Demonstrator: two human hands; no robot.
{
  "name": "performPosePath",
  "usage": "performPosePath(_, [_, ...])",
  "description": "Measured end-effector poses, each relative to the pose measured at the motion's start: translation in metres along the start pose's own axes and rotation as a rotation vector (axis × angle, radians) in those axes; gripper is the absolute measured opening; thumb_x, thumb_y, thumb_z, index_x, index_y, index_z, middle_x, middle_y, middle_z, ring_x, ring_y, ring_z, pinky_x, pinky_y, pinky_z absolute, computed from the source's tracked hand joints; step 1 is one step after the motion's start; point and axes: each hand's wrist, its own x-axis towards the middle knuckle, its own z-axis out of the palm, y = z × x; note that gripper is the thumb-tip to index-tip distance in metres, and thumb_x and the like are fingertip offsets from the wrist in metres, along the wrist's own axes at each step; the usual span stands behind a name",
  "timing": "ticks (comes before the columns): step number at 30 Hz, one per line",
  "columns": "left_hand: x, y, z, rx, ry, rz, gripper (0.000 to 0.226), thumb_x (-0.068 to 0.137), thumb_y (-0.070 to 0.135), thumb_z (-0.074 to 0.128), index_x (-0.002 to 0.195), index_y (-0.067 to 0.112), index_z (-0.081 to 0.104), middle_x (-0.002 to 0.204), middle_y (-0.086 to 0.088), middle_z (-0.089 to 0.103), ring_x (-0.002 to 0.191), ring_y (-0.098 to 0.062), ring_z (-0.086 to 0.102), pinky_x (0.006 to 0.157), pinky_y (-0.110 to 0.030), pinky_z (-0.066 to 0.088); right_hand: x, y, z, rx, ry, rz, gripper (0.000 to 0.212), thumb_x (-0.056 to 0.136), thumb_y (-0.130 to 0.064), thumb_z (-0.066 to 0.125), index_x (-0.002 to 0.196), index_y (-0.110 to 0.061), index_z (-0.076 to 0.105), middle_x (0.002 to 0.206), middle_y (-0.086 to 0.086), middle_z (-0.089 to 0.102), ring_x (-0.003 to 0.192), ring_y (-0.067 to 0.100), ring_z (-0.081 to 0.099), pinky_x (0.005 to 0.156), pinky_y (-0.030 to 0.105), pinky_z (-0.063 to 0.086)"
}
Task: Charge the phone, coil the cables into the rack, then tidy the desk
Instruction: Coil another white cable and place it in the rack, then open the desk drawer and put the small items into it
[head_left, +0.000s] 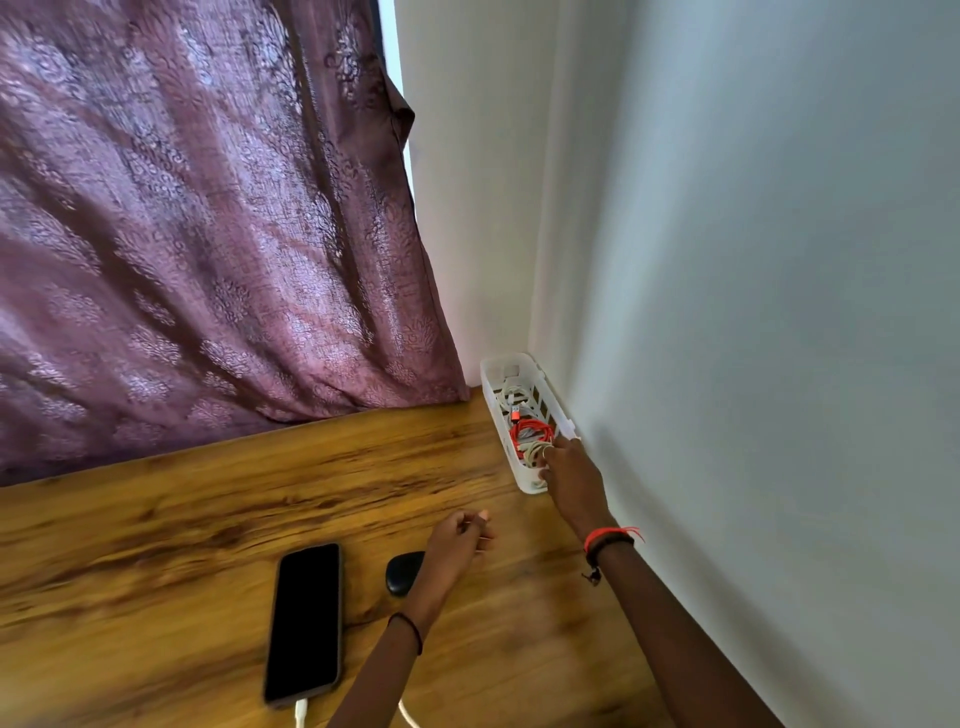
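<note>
Wood-grain desk (208, 519) fills the lower view. At its near edge a white charging cable (301, 714) is plugged into the bottom of the phone (305, 623), which lies flat, screen dark and facing up. Just beyond it to the right sits a small black case (402, 571), partly hidden by the left wrist.

The left hand (457, 545) hovers above the desk with fingers loosely curled and thumb near the forefinger; it is blurred, so I cannot tell whether it pinches anything.

Farther on, the right hand (569, 478) reaches into the near end of the white rack (493, 374) – its fingers are down among a pale coiled cable (532, 452), the grip hidden. Behind that coil lie a red cable (530, 431) and white cables (511, 397). The rack stands against the wall (779, 260), in the corner beside a purple curtain (208, 234).
</note>
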Motion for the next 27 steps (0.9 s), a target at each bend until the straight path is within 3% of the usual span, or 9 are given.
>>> performPosePath(3, [0.002, 0.001, -0.006, -0.023, 0.008, -0.005, 0.019, 0.096, 0.026, 0.05, 0.102, 0.011, 0.059, 0.086, 0.001, 0.066, 0.072, -0.007, 0.062, 0.057, -0.014, 0.046, 0.008, 0.004, -0.003, 0.052, -0.019, 0.039, 0.028, 0.088, -0.01, 0.051, 0.113, -0.009, 0.063, 0.117, 0.007, 0.059, 0.084, 0.009, 0.058, 0.067, 0.006, 0.041])
performPosePath(5, [0.003, 0.001, -0.01, -0.041, 0.015, -0.004, 0.017, 0.096, 0.026, 0.051, 0.099, 0.012, 0.06, 0.084, 0.001, 0.067, 0.072, -0.009, 0.063, 0.059, -0.016, 0.048, 0.009, 0.006, 0.0, 0.057, -0.016, 0.032, 0.028, 0.09, -0.01, 0.05, 0.116, -0.01, 0.061, 0.115, 0.004, 0.058, 0.069, 0.004, 0.049, 0.054, 0.002, 0.032])
performPosePath(7, [0.004, 0.001, -0.01, -0.057, 0.016, -0.005, 0.017, 0.095, 0.024, 0.051, 0.098, 0.011, 0.061, 0.082, 0.001, 0.067, 0.072, -0.011, 0.063, 0.062, -0.019, 0.048, 0.008, 0.01, 0.003, 0.033, -0.01, 0.024, 0.027, 0.088, -0.01, 0.053, 0.113, -0.01, 0.063, 0.118, 0.005, 0.057, 0.081, 0.006, 0.052, 0.064, 0.007, 0.035])
performPosePath(10, [0.001, 0.001, -0.015, -0.079, 0.028, 0.005, 0.016, 0.095, 0.024, 0.051, 0.097, 0.011, 0.062, 0.081, 0.0, 0.067, 0.072, -0.012, 0.063, 0.063, -0.02, 0.048, 0.005, 0.008, 0.007, 0.02, 0.01, 0.015, 0.028, 0.085, -0.006, 0.056, 0.112, -0.008, 0.062, 0.124, 0.007, 0.056, 0.105, 0.019, 0.054, 0.077, 0.026, 0.048])
performPosePath(15, [-0.009, 0.002, -0.026, -0.148, 0.073, -0.008, 0.02, 0.095, 0.026, 0.052, 0.103, 0.01, 0.061, 0.086, -0.003, 0.069, 0.076, -0.013, 0.065, 0.068, -0.022, 0.05, -0.002, 0.001, 0.012, -0.026, 0.04, 0.03, 0.037, 0.079, 0.001, 0.062, 0.115, -0.007, 0.058, 0.129, 0.012, 0.052, 0.12, 0.027, 0.044, 0.086, 0.039, 0.053])
performPosePath(20, [-0.025, 0.0, -0.047, -0.179, 0.121, -0.016, 0.024, 0.095, 0.027, 0.051, 0.106, 0.008, 0.061, 0.086, -0.002, 0.068, 0.077, -0.012, 0.065, 0.069, -0.022, 0.052, -0.018, -0.023, 0.015, 0.028, 0.08, 0.069, 0.039, 0.081, 0.001, 0.06, 0.119, -0.006, 0.059, 0.133, 0.015, 0.049, 0.127, 0.031, 0.041, 0.093, 0.04, 0.05])
performPosePath(27, [-0.054, -0.002, -0.081, -0.244, 0.173, -0.021, 0.026, 0.096, 0.026, 0.05, 0.108, 0.006, 0.059, 0.084, -0.002, 0.067, 0.074, -0.011, 0.063, 0.063, -0.019, 0.049, -0.053, -0.084, 0.018, 0.195, 0.044, 0.005, 0.026, 0.091, -0.005, 0.05, 0.116, -0.004, 0.057, 0.126, 0.013, 0.048, 0.121, 0.025, 0.041, 0.098, 0.028, 0.041])
